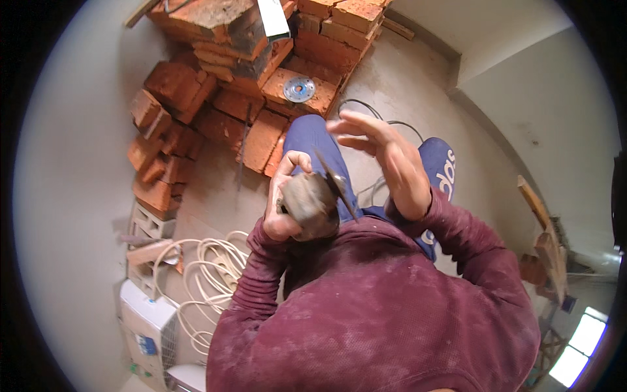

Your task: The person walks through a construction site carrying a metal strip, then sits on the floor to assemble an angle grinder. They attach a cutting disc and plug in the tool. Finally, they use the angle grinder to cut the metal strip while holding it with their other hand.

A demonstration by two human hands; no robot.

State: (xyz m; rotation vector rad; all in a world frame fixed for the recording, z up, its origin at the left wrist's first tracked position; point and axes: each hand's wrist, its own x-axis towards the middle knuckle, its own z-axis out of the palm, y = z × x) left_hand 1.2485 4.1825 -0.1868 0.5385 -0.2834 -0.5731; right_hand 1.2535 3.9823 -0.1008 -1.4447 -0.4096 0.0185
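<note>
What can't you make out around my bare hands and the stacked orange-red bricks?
All in the head view:
- Surface detail of the dusty grey-brown tool: blurred.
- Face of the thin dark disc beside it: seen nearly edge-on and blurred.
- Some fingers of the bare left hand: hidden by the tool.
- Far end of the long white bar: cut off by the top edge.
- Part of the coiled cream cable: apparently behind the maroon sleeve.
</note>
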